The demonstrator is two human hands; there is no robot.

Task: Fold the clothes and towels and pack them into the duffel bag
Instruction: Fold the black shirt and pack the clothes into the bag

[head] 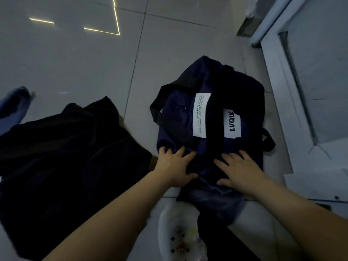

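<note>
On tiled floor: navy duffel bag (178, 117), white labels, black straps.

A white shoe (178, 236) rests on the grey tiled floor (79, 59) beside a pale door frame (278, 76)

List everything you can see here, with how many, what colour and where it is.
duffel bag: one, navy with black straps and two white labels, on the floor at centre right.
dark garment: one pile, black, spread on the floor left of the bag.
blue cloth: one, blue and blurred, at the far left edge.
shoe: one, white with small charms, on the floor at the bottom centre.
floor: pale grey tiles, reflecting light strips.
door frame: white, along the right side.
left hand: one, fingers spread flat on the bag's near end.
right hand: one, fingers spread flat on the bag beside it.
</note>
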